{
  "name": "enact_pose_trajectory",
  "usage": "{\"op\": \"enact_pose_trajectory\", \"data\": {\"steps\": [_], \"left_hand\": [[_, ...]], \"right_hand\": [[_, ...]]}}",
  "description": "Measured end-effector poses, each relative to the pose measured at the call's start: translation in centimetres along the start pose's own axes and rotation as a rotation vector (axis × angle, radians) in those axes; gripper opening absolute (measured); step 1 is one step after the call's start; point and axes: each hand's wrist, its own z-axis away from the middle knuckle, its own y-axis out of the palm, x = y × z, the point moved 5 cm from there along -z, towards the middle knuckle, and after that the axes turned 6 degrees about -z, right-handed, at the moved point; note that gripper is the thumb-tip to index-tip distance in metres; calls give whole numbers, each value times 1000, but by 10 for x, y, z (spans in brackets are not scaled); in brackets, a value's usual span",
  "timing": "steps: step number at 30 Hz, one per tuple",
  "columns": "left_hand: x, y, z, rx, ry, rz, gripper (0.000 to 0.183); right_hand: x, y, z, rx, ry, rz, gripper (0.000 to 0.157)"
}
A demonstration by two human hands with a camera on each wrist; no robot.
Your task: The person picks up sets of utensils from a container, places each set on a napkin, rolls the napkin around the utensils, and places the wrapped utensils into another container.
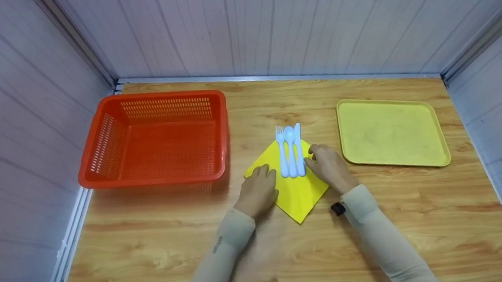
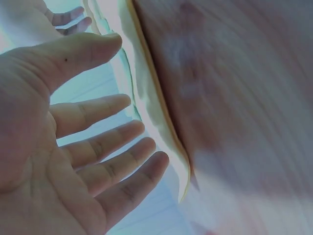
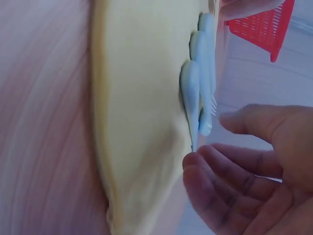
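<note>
1. The left grip, a bare hand, lies at the left edge of the yellow cloth. In the left wrist view its fingers are stretched and spread, with nothing held; whether they touch the cloth is not clear.
2. The right grip is at the cloth's right edge, fingers partly bent and thumb apart from them, also holding nothing. Contact with the cloth cannot be told.
3. The yellow cloth lies diamond-wise on the desk, between the two hands, one corner pointing toward the person.
4. On the cloth's far half, side by side from left to right, are a light-blue fork, spoon and knife. Their handles point to the near corner; the fork's tines and the knife's tip reach past the cloth's far edges.
5. Left of the cloth, and farther back, stands a red basket with slotted walls.
6. Right of the cloth, well apart from the basket, lies a pale yellow tray.
7. Beyond the cloth, at the desk's far edge, rises a panelled wall.
</note>
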Motion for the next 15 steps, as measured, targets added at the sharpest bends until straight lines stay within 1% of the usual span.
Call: {"op": "enact_pose_trajectory", "data": {"steps": [3,5,7,10,12,14,15], "left_hand": [[0,-3,11,-77,68,-27,40],[0,-3,18,-124,108,-24,30],[1,-3,24,-159,140,0,21],[1,-3,30,-187,171,45,16],[1,-3,32,-201,192,70,15],[1,-3,32,-209,215,82,14],[0,-2,33,-213,225,84,13]], "right_hand": [[1,-5,15,-2,-113,63,27],[1,-6,25,-8,-210,92,26],[0,-6,36,-13,-321,123,25],[-1,-3,52,-2,-492,141,25],[-2,0,62,16,-585,138,26],[-2,3,69,39,-645,125,28],[-3,5,72,52,-661,117,30]]}}
